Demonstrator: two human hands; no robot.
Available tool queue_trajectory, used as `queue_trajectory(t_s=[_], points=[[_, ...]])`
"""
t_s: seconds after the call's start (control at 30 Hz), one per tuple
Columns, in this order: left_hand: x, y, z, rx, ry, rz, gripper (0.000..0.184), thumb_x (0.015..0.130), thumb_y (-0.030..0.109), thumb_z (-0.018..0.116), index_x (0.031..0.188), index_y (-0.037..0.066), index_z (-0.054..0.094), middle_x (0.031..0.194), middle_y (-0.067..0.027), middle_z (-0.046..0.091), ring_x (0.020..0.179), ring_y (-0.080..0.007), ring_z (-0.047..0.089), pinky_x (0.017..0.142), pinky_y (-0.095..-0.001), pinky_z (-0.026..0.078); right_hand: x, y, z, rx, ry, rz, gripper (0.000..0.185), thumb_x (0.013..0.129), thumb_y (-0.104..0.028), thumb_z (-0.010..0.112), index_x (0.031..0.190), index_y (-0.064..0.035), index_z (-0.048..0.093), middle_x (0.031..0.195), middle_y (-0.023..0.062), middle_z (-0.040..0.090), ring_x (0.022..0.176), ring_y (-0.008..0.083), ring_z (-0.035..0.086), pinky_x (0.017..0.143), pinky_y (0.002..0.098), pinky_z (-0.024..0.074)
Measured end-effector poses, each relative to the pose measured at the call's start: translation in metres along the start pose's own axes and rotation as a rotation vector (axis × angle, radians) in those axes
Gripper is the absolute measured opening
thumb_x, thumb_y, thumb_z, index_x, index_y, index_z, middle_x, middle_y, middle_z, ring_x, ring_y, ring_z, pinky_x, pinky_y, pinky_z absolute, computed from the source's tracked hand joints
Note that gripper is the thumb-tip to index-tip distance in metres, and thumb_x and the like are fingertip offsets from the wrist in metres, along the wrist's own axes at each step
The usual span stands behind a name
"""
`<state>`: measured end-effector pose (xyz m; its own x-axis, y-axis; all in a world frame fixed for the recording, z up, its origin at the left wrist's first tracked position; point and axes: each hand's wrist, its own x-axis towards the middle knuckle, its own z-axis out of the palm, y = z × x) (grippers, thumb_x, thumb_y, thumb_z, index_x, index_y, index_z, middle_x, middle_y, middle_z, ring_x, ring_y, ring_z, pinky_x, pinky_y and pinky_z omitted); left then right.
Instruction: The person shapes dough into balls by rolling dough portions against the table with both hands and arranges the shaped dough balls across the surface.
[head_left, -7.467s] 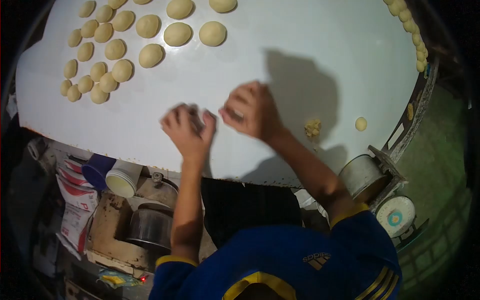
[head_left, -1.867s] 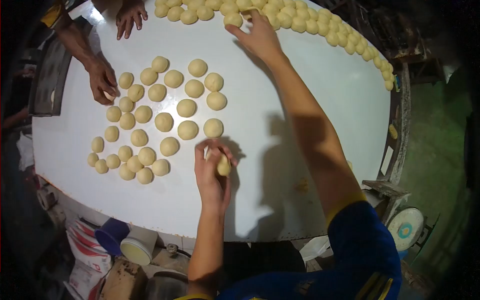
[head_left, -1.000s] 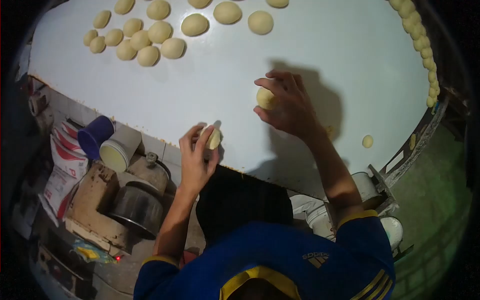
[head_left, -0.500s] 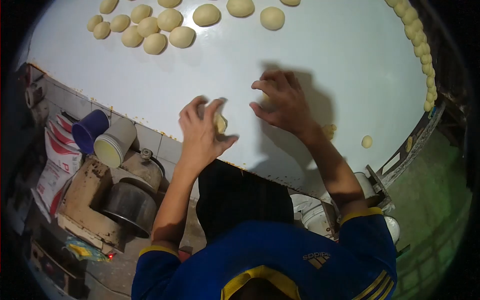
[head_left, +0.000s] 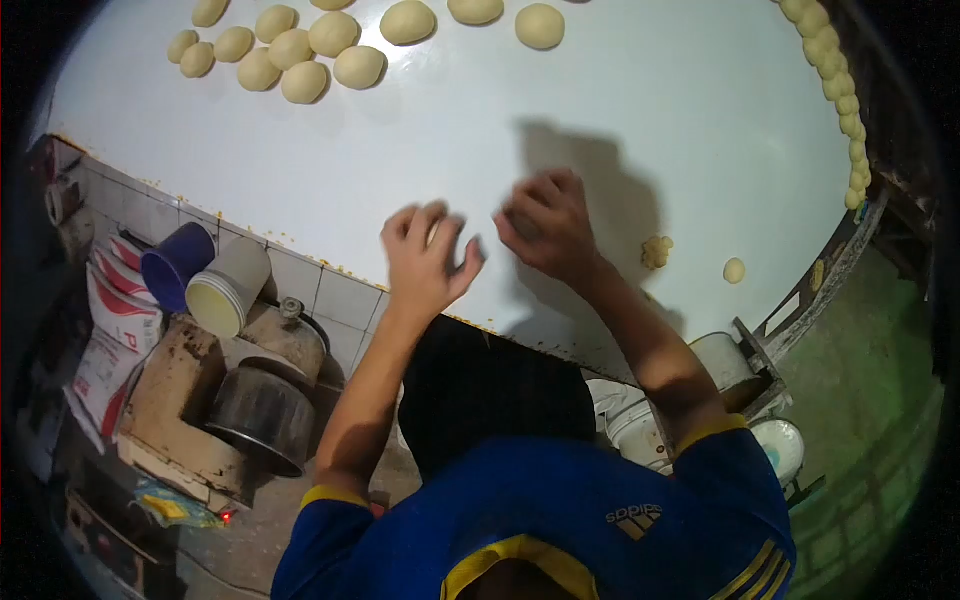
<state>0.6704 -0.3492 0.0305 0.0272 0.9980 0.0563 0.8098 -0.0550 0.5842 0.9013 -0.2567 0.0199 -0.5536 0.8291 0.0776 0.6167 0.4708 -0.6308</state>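
My left hand [head_left: 428,258] is cupped over a dough ball [head_left: 433,233] near the front edge of the white table; only a pale sliver of it shows between the fingers. Just to the right, my right hand [head_left: 548,228] curls down over the tabletop. Its fingers hide what lies beneath, where a dough ball showed half a second ago. A bumpy clump of dough [head_left: 656,252] lies to the right of that hand, and a small dough ball [head_left: 734,270] sits farther right.
Several round dough balls [head_left: 333,35] rest on the table [head_left: 250,140] at the far left. A row of small dough pieces [head_left: 838,85] lines its right rim. Below the left edge stand a purple bucket [head_left: 180,262], a whitish bucket [head_left: 232,285] and a metal pot [head_left: 262,415].
My left hand has shifted right, its fingers more curled. My right hand has drawn slightly toward me and closed further, covering its dough ball. The dough clump is more fully in sight.
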Motion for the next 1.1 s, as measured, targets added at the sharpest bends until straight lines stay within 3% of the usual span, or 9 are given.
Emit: queue_trajectory(t_s=[0.1,0.2,0.27,0.43,0.63,0.77,0.87,1.0,1.1], points=[[-0.019,-0.059,-0.023,0.115,0.017,-0.058,0.04,0.083,0.029,0.095,0.113,0.01,0.079,0.126,-0.0147,0.07,0.123,-0.0367,0.059,0.104,-0.055,0.046,-0.002,0.042,-0.018,-0.014,0.012,-0.141,0.018,0.086,-0.018,0.092,0.091,-0.0176,0.075,0.104,-0.0001,0.073,0.107,0.0262,0.066,0.098,0.0453,0.0489],[0.058,-0.045,-0.013,0.158,0.151,-0.085,0.039,0.085,0.028,0.092,0.116,0.01,0.077,0.122,-0.0146,0.069,0.117,-0.0388,0.057,0.103,-0.0537,0.046,0.044,0.046,-0.021,-0.216,0.094,-0.006,0.018,0.086,-0.017,0.092,0.09,-0.0178,0.075,0.107,0.0007,0.074,0.109,0.0271,0.065,0.099,0.0456,0.0494],[0.076,-0.006,0.004,0.085,0.132,-0.147,0.034,0.088,0.025,0.089,0.115,0.009,0.076,0.124,-0.0127,0.07,0.118,-0.0397,0.057,0.106,-0.0543,0.046,0.067,0.015,0.007,-0.016,0.198,0.05,0.018,0.085,-0.016,0.092,0.091,-0.0177,0.075,0.106,0.0018,0.074,0.11,0.0282,0.066,0.101,0.0453,0.0492],[-0.013,-0.034,0.0,0.047,0.018,0.017,0.036,0.085,0.026,0.093,0.115,0.012,0.08,0.124,-0.0113,0.073,0.129,-0.0351,0.06,0.106,-0.0523,0.045,-0.007,0.033,-0.011,0.02,0.089,-0.04,0.018,0.086,-0.019,0.091,0.091,-0.0179,0.074,0.103,0.0013,0.073,0.108,0.0296,0.067,0.098,0.0472,0.0507],[0.081,-0.015,0.009,0.081,0.128,-0.117,0.032,0.089,0.026,0.086,0.115,0.011,0.076,0.116,-0.0122,0.069,0.114,-0.0398,0.057,0.103,-0.0562,0.044,0.055,0.028,0.004,-0.097,0.152,0.049,0.019,0.088,-0.025,0.091,0.092,-0.0189,0.073,0.103,0.0009,0.071,0.11,0.0297,0.067,0.097,0.0487,0.0513],[0.01,-0.009,0.0,0.075,0.021,0.066,0.037,0.088,0.027,0.09,0.118,0.011,0.076,0.123,-0.0123,0.073,0.12,-0.0391,0.061,0.106,-0.0533,0.046,-0.001,0.013,-0.002,0.02,0.109,-0.014,0.017,0.091,-0.024,0.09,0.092,-0.0192,0.073,0.106,0.0004,0.07,0.111,0.0305,0.066,0.097,0.0498,0.0507],[0.024,-0.065,-0.029,0.16,0.022,-0.025,0.038,0.086,0.025,0.093,0.114,0.008,0.075,0.111,-0.0111,0.072,0.102,-0.0357,0.064,0.1,-0.0501,0.045,0.006,0.067,-0.037,-0.282,0.042,-0.121,0.021,0.09,-0.028,0.092,0.092,-0.0186,0.074,0.101,0.0029,0.071,0.105,0.0306,0.066,0.095,0.0495,0.0508],[0.093,-0.015,0.008,0.124,0.14,-0.087,0.03,0.088,0.03,0.088,0.106,0.012,0.074,0.114,-0.0091,0.071,0.114,-0.0389,0.057,0.099,-0.053,0.046,0.074,0.03,0.001,-0.016,0.156,0.025,0.021,0.091,-0.03,0.089,0.089,-0.017,0.073,0.098,0.0032,0.071,0.101,0.0309,0.067,0.094,0.0485,0.0507],[0.021,-0.012,0.012,0.032,0.068,0.034,0.032,0.085,0.029,0.093,0.107,0.011,0.078,0.113,-0.007,0.071,0.113,-0.0376,0.06,0.099,-0.0521,0.047,0.01,0.009,-0.007,0.031,0.098,-0.048,0.021,0.087,-0.021,0.092,0.083,-0.018,0.072,0.093,0.0009,0.072,0.098,0.0283,0.069,0.091,0.0452,0.0479]])
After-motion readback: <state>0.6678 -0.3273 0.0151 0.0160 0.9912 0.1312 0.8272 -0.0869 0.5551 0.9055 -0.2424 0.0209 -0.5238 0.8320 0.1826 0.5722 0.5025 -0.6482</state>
